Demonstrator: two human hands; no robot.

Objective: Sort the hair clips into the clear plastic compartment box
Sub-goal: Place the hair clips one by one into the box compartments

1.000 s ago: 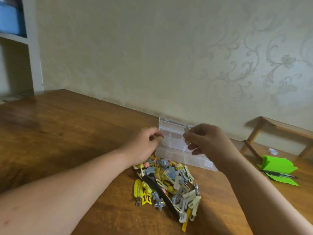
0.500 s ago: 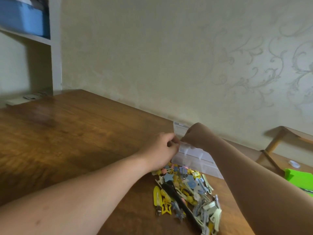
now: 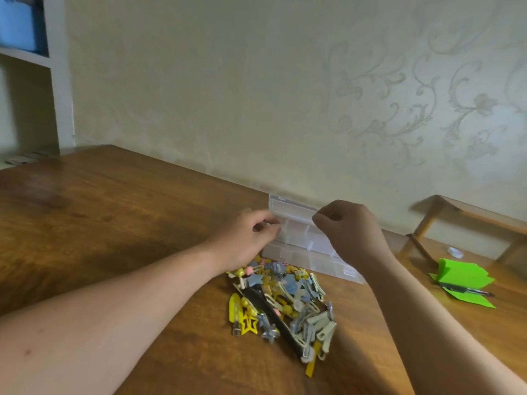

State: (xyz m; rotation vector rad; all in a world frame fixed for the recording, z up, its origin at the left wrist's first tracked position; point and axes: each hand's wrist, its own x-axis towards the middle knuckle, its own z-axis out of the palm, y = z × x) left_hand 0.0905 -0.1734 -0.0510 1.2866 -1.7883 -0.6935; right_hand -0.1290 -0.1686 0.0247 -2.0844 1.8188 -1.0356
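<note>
— Against the far edge of the wooden table (image 3: pixel 119 223), by the wall, what is seen from the head camera?

— A clear plastic compartment box (image 3: pixel 299 238) is seen there, lid raised at the back; its dividers are visible, though what lies in the compartments cannot be told.

— And the hands?

— The left hand (image 3: pixel 245 240) is held at the box's left end, fingers curled together near its edge; whether anything is pinched cannot be told; the right hand (image 3: pixel 348 229) is held over the box's right part, closed into a loose fist; nothing can be made out between its fingers.

— Where are the clips?

— A pile of hair clips (image 3: pixel 282 303) is heaped on the table just in front of the box, between the two forearms; yellow, blue and pale ones are mixed, with a yellow star clip (image 3: pixel 249 325) at the pile's near left.

— Anything toward the right edge?

— Green paper (image 3: pixel 462 276) is laid there, a pen (image 3: pixel 467 290) across it; a wooden stand (image 3: pixel 467 215) is placed behind.
</note>
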